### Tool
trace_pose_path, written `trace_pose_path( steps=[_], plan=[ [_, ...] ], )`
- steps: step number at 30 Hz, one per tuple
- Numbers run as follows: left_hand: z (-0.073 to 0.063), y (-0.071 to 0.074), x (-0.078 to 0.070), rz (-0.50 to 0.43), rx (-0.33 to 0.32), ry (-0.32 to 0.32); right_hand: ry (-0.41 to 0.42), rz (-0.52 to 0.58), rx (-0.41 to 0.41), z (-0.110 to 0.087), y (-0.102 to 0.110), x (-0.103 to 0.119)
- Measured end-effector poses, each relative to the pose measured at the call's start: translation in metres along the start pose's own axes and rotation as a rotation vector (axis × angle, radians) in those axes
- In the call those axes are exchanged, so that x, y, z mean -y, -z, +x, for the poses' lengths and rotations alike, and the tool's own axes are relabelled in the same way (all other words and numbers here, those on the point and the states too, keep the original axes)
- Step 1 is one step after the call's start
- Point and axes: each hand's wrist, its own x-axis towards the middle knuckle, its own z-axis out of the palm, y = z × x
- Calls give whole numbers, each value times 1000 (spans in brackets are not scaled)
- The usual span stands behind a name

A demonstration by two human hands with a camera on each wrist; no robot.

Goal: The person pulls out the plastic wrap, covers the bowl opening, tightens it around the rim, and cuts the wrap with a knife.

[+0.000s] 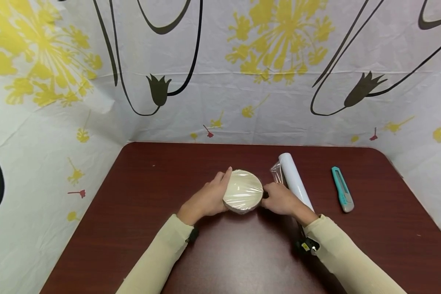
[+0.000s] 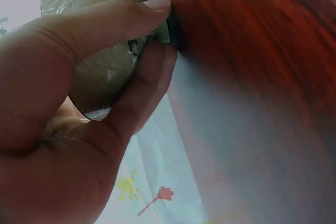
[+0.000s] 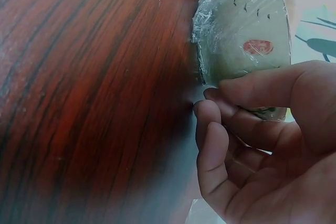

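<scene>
A pale bowl (image 1: 243,191) stands near the table's middle with cling film (image 1: 239,179) stretched over its top. In the right wrist view, the film (image 3: 207,22) is crumpled around the bowl's lower side, and a red seal mark (image 3: 258,46) shows through it. My left hand (image 1: 212,195) grips the bowl's left side, thumb along the upper edge and fingers on the wall. At the right side, my right hand (image 1: 281,199) has its thumb and index fingertips together against the bowl's lower edge, pinching the film there. The other right fingers are curled.
A white roll of cling film (image 1: 295,179) lies right of the bowl, partly behind the right forearm, with a loose film end (image 1: 277,172) beside it. Farther right lies a teal utility knife (image 1: 342,190). Patterned cloth (image 1: 213,98) hangs behind the brown table (image 1: 169,163).
</scene>
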Motion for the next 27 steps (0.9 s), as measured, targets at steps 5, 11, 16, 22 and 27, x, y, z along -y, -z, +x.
trace_pose_path(
  steps=[5, 11, 16, 22, 27],
  plan=[
    [2, 0, 3, 26, -39, -46, -10, 4, 12, 1, -1, -2],
    [3, 0, 3, 35, -62, -47, -26, 31, 46, 4, -2, -7],
    [2, 0, 4, 28, -52, -52, -18, 25, 40, 4, -3, -8],
    [2, 0, 5, 71, -52, -74, -6, 22, 27, 5, -5, -9],
    [2, -2, 8, 185, -90, -110, -11, 27, 32, 4, -4, -9]
  ],
)
